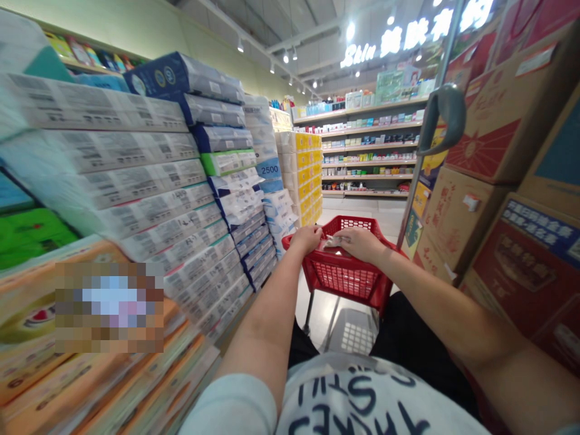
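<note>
The left hand (pixel 309 238) is curled around the near rim of the red shopping cart (pixel 348 261), just ahead; the right hand (pixel 357 244) rests half-closed beside it, grip unclear. Beyond: a wrapped pack (pixel 270 170) marked 2500, then stocked shelves (pixel 380 145).

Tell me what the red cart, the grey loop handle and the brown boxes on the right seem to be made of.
The red cart: probably moulded plastic, smooth, given its even colour and lattice openings. The grey loop handle: likely plastic with a soft sheen, thick and rounded; rubber is possible. The brown boxes: cardboard, dull, judging by squared edges and printed brown faces.
</note>
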Available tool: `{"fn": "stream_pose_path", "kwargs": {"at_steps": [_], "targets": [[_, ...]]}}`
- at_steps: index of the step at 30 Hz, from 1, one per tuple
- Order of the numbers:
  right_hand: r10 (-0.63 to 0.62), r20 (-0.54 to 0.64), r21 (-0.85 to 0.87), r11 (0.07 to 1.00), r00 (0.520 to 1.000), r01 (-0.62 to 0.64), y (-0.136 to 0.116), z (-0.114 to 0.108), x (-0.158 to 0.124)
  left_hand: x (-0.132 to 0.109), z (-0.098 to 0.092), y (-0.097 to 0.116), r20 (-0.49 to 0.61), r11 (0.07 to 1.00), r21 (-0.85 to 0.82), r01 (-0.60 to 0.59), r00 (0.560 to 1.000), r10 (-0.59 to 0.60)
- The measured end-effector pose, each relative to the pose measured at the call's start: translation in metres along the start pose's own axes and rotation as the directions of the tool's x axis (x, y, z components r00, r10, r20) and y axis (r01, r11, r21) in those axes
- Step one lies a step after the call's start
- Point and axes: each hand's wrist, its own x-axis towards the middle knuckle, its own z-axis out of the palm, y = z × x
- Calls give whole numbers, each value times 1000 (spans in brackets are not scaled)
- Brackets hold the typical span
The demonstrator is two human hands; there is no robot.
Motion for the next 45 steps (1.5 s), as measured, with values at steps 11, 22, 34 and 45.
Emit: {"fn": "stream_pose_path", "kwargs": {"at_steps": [11, 22, 34, 45], "targets": [[6, -8, -31, 1000, 1000, -6, -3, -2, -1, 0, 0, 0, 0, 1000, -6, -6, 1000, 6], [3, -20, -27, 1000, 1000, -4, -2, -1, 0, 0, -1, 1, 5, 1000, -1, 4, 1000, -4], [71, -4, -56, 996, 997, -71, -6, -3, -2, 0, 0, 0, 7, 1000, -7, 5, 1000, -5], [89, 3, -130, 988, 996, -88, -12, -5, -4, 1, 0, -2, 11, 1000, -7, 3, 1000, -3]]}}
